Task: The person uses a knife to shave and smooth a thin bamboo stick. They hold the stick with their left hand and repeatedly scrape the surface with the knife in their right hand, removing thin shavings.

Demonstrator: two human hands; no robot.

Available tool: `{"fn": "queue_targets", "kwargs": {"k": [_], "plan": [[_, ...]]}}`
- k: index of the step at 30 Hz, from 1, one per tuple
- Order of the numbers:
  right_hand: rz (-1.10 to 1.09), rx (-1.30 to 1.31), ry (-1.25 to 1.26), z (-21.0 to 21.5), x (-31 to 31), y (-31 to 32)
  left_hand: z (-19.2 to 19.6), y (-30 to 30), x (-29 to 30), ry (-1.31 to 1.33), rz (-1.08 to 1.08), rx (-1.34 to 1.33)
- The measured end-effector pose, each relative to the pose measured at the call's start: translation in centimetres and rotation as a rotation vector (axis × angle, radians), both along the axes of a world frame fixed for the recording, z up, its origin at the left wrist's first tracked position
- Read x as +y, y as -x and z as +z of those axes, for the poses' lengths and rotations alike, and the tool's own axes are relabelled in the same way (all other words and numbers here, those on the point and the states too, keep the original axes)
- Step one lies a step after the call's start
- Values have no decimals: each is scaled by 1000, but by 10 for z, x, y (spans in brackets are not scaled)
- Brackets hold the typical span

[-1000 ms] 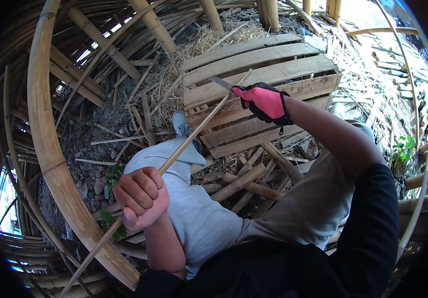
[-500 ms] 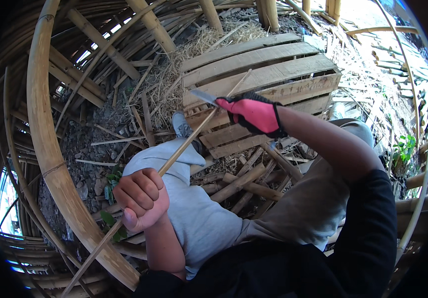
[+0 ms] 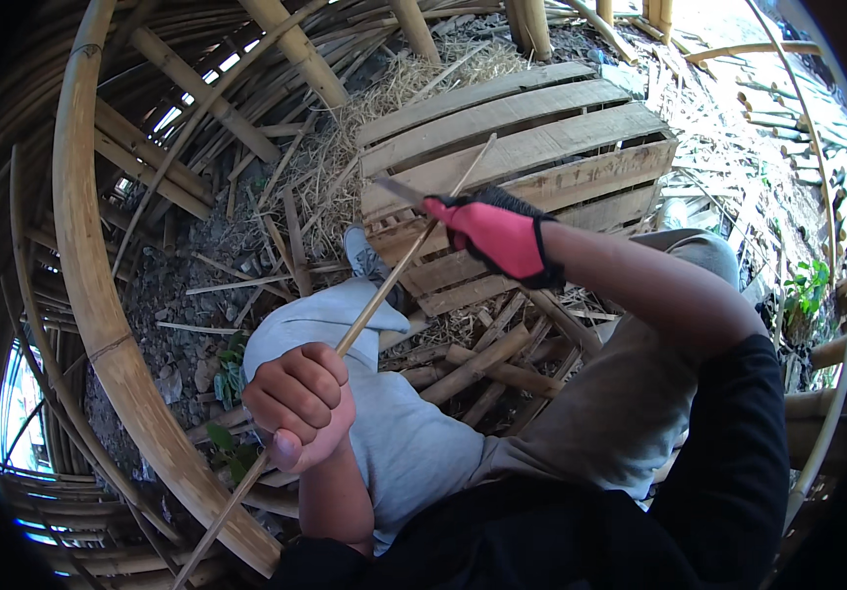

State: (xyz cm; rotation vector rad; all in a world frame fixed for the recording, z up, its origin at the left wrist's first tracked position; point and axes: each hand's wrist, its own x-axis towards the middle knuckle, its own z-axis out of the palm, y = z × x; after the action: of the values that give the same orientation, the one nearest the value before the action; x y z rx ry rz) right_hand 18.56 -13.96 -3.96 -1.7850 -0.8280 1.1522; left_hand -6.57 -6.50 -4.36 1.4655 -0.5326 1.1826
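My bare left hand [image 3: 300, 405] is wrapped in a fist round a long, thin bamboo strip [image 3: 384, 285]. The strip slants from the lower left, over my thigh, up to its tip above the slatted wooden crate [image 3: 600, 128]. My right hand [image 3: 497, 233], in a pink and black glove, is closed on a knife whose blade [image 3: 401, 191] points to the upper left. The glove and the knife meet the strip a little below its far end. Inside the glove the knife's handle is hidden.
A thick bamboo pole [image 3: 99, 265] curves down my left side. Bamboo pieces [image 3: 482, 364] lie crosswise between my legs. Pale shavings [image 3: 394, 88] are heaped beside the crate, and cut bamboo lengths [image 3: 777, 118] lie at the far right. My shoe [image 3: 362, 253] rests by the crate.
My left hand has shifted slightly right with the bamboo strip, whose lower end has swung right. My gloved hand and the knife stay near the same place, with the blade turned slightly.
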Motion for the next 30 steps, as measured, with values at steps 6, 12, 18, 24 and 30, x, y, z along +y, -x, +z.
{"fn": "queue_targets", "kwargs": {"k": [6,12,18,24,30], "plan": [[-61,6,31,-22,1,-29,-3,-3,-1,46,56,8],[121,-335,-105,-16,-4,9,-5,-1,-1,22,68,6],[62,-157,-142,-36,-1,-1,-6,-4,-4,-3,63,22],[-68,112,59,-16,-2,-8,-8,-5,-4,9,96,45],[98,-5,-77,-22,0,-1,-8,-8,-1,69,106,9]]}}
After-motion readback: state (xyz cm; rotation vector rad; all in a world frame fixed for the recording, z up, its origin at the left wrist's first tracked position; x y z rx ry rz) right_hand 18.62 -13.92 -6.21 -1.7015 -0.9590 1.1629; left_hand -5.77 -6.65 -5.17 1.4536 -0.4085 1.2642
